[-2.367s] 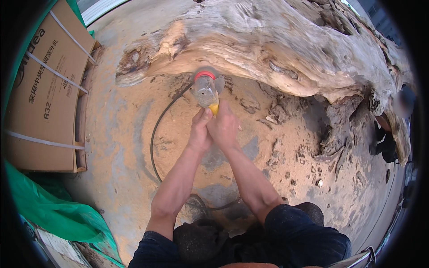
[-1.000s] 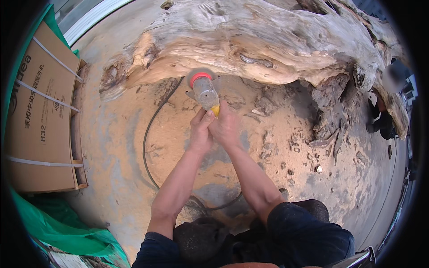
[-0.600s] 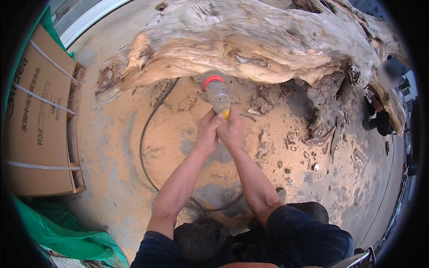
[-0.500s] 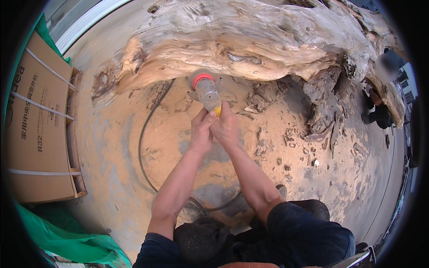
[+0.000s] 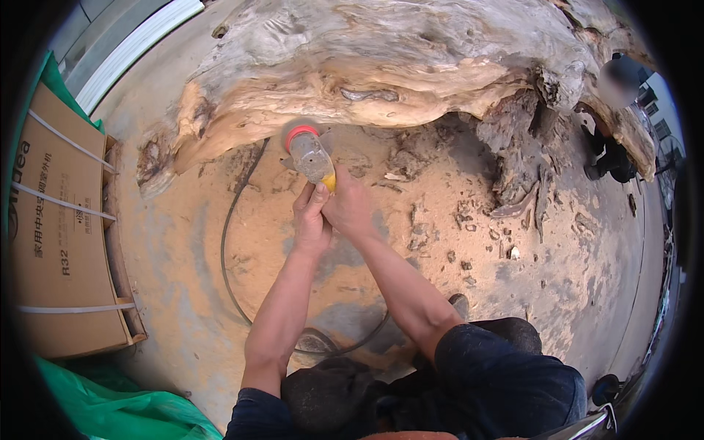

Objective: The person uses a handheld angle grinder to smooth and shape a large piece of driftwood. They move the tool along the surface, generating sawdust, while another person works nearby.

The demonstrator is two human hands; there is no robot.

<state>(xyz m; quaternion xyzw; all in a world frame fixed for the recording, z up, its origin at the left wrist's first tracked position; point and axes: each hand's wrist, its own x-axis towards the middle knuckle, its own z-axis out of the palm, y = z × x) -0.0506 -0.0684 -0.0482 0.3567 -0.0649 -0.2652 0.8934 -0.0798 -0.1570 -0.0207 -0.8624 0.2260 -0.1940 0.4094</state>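
Both hands, the left hand (image 5: 312, 220) and right hand (image 5: 350, 209), are wrapped side by side around the rear of a dusty grey power grinder with a red collar (image 5: 309, 152). Its head reaches forward, away from the hands, to the underside of the large weathered driftwood trunk (image 5: 381, 66), above sawdust-strewn ground (image 5: 440, 242).
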